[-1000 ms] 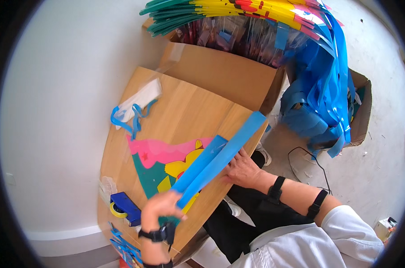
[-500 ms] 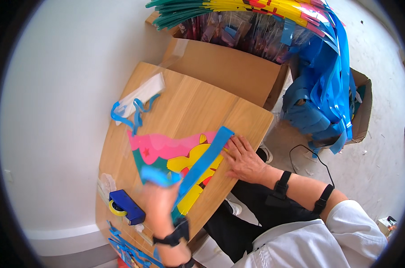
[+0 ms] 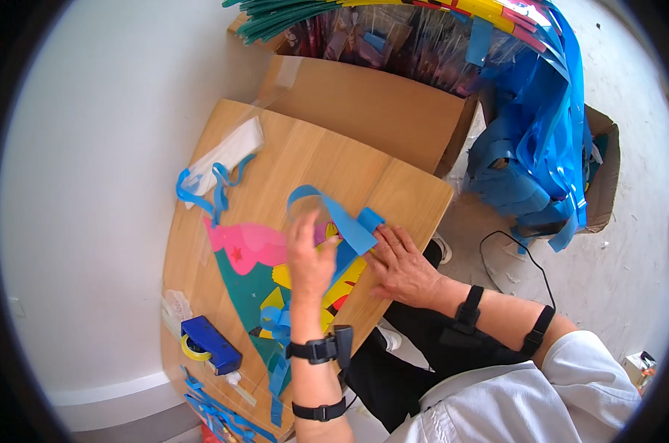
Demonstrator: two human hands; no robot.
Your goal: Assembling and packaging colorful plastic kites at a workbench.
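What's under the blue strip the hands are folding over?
Under the blue strip lies a multicoloured pennant sheet on the wooden table. The left hand and right hand cover its middle.

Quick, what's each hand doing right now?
Left hand: fingers bending the curled blue plastic strip over; grip cannot be told.
Right hand: open, flat on the strip's end on the wooden table.
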